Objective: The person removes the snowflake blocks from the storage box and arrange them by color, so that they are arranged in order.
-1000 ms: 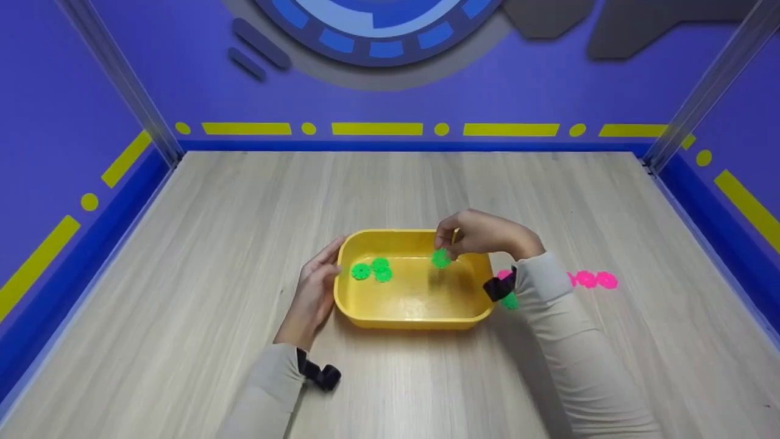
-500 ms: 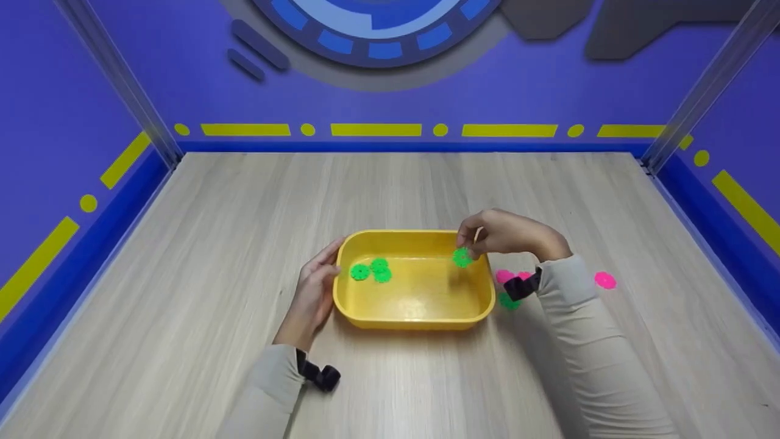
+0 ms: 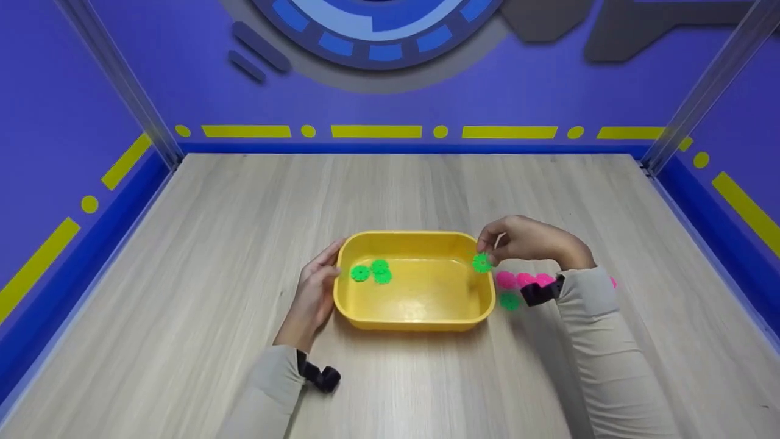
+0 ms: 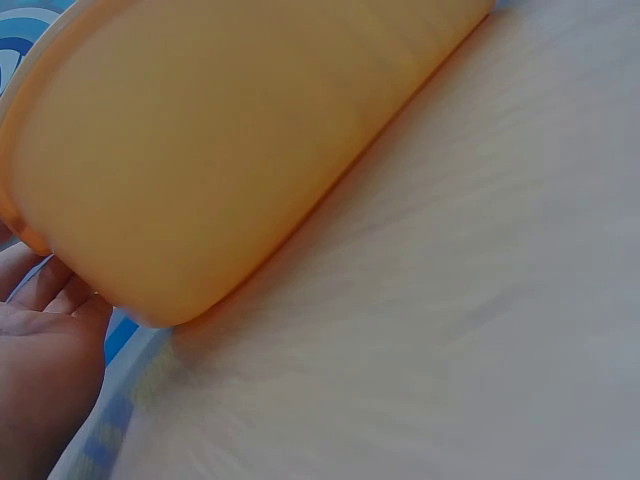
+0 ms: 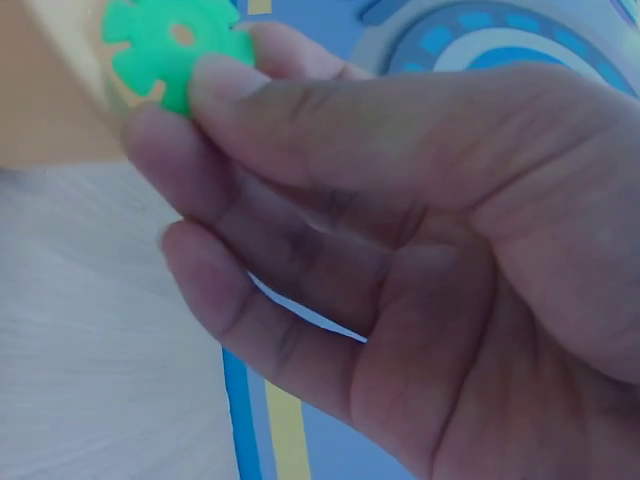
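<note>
My right hand (image 3: pixel 527 241) pinches a green interlocking disc (image 3: pixel 481 263) between thumb and fingers, over the right rim of a yellow plastic tub (image 3: pixel 414 325). The right wrist view shows the notches and centre hole of this disc (image 5: pixel 180 40), with the thumb on its face. At the left end of the tub, my left hand (image 3: pixel 314 292) holds the wall, its thumb at the rim and fingers along the outside. In the left wrist view those fingers (image 4: pixel 55 285) meet the tub's corner. Three green discs (image 3: pixel 360 273) lie inside at the left, two overlapping.
Right of the tub, several pink discs (image 3: pixel 506 280) lie in a row, partly hidden by the right wrist. A green disc (image 3: pixel 509 300) lies just in front of them. The wooden tabletop (image 3: pixel 244 244) is bounded by blue walls (image 3: pixel 390 110).
My right hand has moved right with the green disc, from above the tub's interior to its right rim. The left hand and tub have stayed put.
</note>
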The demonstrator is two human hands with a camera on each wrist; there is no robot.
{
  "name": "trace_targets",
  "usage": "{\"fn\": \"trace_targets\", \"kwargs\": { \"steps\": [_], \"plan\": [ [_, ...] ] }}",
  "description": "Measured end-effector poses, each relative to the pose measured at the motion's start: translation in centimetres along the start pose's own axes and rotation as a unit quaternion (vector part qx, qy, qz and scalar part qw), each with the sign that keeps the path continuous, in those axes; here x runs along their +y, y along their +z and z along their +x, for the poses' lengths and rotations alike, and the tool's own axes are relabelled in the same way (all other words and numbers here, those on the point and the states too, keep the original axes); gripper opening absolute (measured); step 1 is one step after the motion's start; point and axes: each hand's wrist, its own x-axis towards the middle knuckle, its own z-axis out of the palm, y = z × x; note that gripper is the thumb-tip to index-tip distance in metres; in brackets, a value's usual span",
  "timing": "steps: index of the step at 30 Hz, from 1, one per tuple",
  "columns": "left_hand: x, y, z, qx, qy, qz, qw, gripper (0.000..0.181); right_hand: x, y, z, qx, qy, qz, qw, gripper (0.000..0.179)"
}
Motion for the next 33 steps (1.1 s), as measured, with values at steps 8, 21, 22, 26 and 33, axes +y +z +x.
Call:
{"fn": "trace_targets", "kwargs": {
  "steps": [8,21,22,26,33],
  "plan": [
    [0.0,-0.3,0.0,-0.013,-0.004,0.012,0.9998,0.063,1.2,-0.1,-1.1,0.012,0.012,0.021,0.9996,0.014],
    [-0.1,-0.1,0.0,-0.007,-0.001,0.005,1.0000,0.064,3.9,0.0,-2.9,-0.013,0.064,0.026,0.9975,0.012],
    [-0.1,-0.1,0.0,-0.007,-0.001,0.003,1.0000,0.064,4.1,0.0,-3.0,-0.016,0.068,0.025,0.9972,0.012],
    [0.0,0.0,-0.1,-0.006,-0.003,0.004,1.0000,0.064,4.8,0.1,-3.4,-0.031,0.079,0.022,0.9962,0.011],
    [0.0,0.0,-0.1,-0.007,-0.003,0.000,1.0000,0.064,5.8,0.4,-3.9,-0.047,0.080,0.025,0.9954,0.013]
  ]
}}
